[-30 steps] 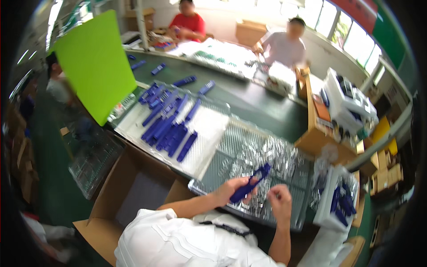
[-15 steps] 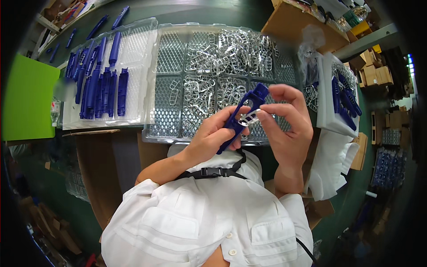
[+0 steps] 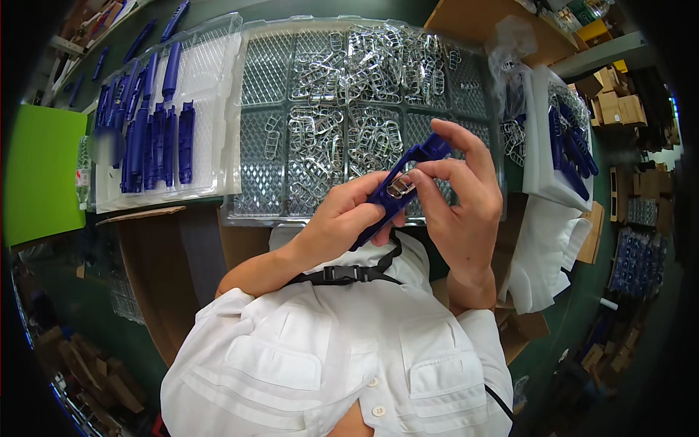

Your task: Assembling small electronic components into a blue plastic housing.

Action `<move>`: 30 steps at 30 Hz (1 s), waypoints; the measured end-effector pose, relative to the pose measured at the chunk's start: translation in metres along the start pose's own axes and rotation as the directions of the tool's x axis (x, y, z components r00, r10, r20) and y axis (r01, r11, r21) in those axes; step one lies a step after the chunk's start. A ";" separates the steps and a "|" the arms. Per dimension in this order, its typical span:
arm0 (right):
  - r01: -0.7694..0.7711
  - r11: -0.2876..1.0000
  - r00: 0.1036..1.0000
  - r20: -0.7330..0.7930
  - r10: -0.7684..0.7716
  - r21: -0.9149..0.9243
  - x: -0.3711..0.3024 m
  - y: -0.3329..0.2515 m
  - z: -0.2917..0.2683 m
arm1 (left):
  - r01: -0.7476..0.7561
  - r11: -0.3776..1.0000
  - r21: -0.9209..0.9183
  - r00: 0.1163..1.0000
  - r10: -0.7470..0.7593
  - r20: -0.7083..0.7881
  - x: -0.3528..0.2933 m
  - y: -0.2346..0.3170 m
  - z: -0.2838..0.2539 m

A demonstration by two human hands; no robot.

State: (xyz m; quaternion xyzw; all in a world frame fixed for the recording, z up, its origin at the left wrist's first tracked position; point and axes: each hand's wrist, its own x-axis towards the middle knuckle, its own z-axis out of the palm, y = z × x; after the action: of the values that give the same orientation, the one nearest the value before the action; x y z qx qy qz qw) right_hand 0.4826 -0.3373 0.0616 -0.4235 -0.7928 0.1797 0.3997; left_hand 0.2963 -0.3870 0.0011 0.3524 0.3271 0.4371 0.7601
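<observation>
My left hand [image 3: 341,217] is closed round the lower end of a long dark-blue plastic housing [image 3: 431,149], which slants up to the right above the near edge of the tray. In the housing's opening sits a small shiny metal frame [image 3: 400,186] with slots. The thumb and index finger of my right hand [image 3: 463,211] pinch at the frame's upper edge, while another finger reaches along the housing's top end. Behind both hands, a clear compartment tray [image 3: 266,76] holds heaps of similar metal frames [image 3: 314,138].
At the left, a white tray [image 3: 209,65] carries several blue housings [image 3: 169,146], beside a green panel [image 3: 44,171]. To the right stands a white foam box [image 3: 540,138] with blue parts and metal pieces. Cardboard boxes [image 3: 502,29] stand at the back right.
The metal frame has gone from sticking out of the housing to lying deeper in its opening. My right fingertips have followed it inward. The whole view has shifted slightly.
</observation>
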 end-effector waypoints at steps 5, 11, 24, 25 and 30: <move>-0.022 0.958 0.988 -0.141 0.065 0.284 -0.011 0.004 -0.004 | -0.029 0.997 -0.066 0.999 0.026 -0.046 0.000 -0.005 -0.008; -0.215 0.898 0.975 0.145 0.171 0.383 -0.020 0.006 -0.007 | -0.207 0.976 -0.066 0.965 0.192 -0.178 0.004 -0.001 0.001; -0.220 0.859 0.965 0.234 0.121 0.462 -0.031 0.023 0.005 | -0.155 0.988 0.025 0.946 0.156 -0.285 0.016 -0.004 0.008; -0.227 0.893 0.966 0.205 0.157 0.389 -0.032 0.017 0.006 | -0.195 0.981 0.010 0.938 0.189 -0.291 0.019 -0.007 0.006; -0.290 0.826 0.956 0.109 0.272 0.484 -0.052 0.028 0.021 | -0.220 0.975 -0.025 0.915 0.197 -0.351 0.019 -0.010 0.008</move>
State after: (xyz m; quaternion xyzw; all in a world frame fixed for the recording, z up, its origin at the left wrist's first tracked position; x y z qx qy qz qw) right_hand 0.4984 -0.3625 0.0060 -0.4156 -0.6564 0.4406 0.4498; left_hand 0.3149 -0.3756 -0.0064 0.2783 0.4020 0.5810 0.6507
